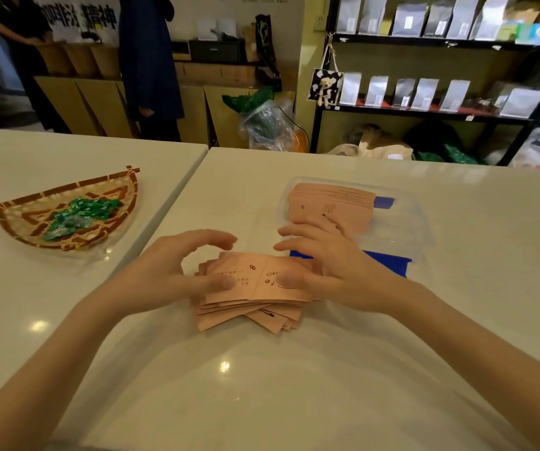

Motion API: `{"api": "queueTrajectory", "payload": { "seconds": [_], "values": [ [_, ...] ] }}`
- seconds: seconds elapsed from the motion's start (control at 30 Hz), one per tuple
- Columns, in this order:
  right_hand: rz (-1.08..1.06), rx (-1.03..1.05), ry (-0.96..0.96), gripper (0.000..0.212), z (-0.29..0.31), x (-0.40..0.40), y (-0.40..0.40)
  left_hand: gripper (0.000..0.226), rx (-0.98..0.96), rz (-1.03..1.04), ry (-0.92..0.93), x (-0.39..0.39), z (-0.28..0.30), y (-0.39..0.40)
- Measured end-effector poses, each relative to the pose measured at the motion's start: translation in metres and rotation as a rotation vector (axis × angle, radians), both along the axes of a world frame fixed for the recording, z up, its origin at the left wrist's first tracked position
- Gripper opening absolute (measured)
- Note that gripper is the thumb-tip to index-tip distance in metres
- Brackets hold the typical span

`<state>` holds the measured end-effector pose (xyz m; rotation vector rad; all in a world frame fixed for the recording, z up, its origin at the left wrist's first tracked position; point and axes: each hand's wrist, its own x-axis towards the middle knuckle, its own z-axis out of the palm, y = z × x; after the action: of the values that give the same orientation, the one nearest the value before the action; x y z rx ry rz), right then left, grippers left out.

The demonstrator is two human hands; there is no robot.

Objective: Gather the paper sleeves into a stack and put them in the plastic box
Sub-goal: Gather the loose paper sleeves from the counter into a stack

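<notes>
Loose fanned pile of pink printed paper sleeves (255, 288) on the white glossy table (262, 385), just in front of the clear plastic box (405, 222), which already contains a neat stack of sleeves (330, 203). Left hand (171, 271) and right hand (330, 268) flank the pile, fingers spread, thumbs resting on its top sleeve.

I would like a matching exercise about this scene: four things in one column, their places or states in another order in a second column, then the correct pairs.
Things:
1. loose sleeves
2. neat stack
3. basket
4. box

Places or states:
A. on the left table, holds green wrapped sweets
B. clear plastic, beyond the right hand
C. fanned out on the table between the left hand and the right hand
D. already inside the box

Pairs: 1-C, 2-D, 3-A, 4-B
</notes>
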<state>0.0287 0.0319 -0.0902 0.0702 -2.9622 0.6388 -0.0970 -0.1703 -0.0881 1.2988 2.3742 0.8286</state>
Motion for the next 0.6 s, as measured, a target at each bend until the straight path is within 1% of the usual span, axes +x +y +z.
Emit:
{"api": "queueTrajectory", "payload": {
  "seconds": [0.03, 0.1, 0.2, 0.23, 0.27, 0.33, 0.47, 0.6],
  "values": [
    [-0.003, -0.022, -0.005, 0.049, 0.004, -0.004, 0.001, 0.075, -0.007, 0.003, 0.0, -0.003, 0.002, 0.003],
    [0.008, 0.011, -0.053, 0.045, 0.012, -0.014, 0.004, 0.08, -0.088, 0.003, -0.001, -0.013, 0.006, 0.01],
    [0.074, 0.14, -0.243, 0.057, 0.021, -0.029, 0.006, 0.105, -0.314, -0.056, -0.037, -0.028, 0.01, 0.022],
    [0.097, 0.181, -0.308, 0.063, 0.022, -0.034, 0.005, 0.109, -0.389, -0.086, -0.05, -0.03, 0.01, 0.025],
    [0.112, 0.216, -0.368, 0.067, 0.023, -0.037, 0.004, 0.107, -0.454, -0.11, -0.061, -0.031, 0.009, 0.029],
    [0.125, 0.263, -0.472, 0.07, 0.024, -0.042, 0.001, 0.095, -0.525, -0.129, -0.091, -0.031, 0.009, 0.035],
    [0.125, 0.283, -0.558, 0.068, 0.025, -0.046, -0.003, 0.064, -0.567, -0.135, -0.176, -0.03, 0.012, 0.044],
    [0.133, 0.296, -0.549, 0.066, 0.026, -0.043, -0.004, 0.059, -0.59, -0.161, -0.179, -0.032, 0.011, 0.048]
  ]
}}
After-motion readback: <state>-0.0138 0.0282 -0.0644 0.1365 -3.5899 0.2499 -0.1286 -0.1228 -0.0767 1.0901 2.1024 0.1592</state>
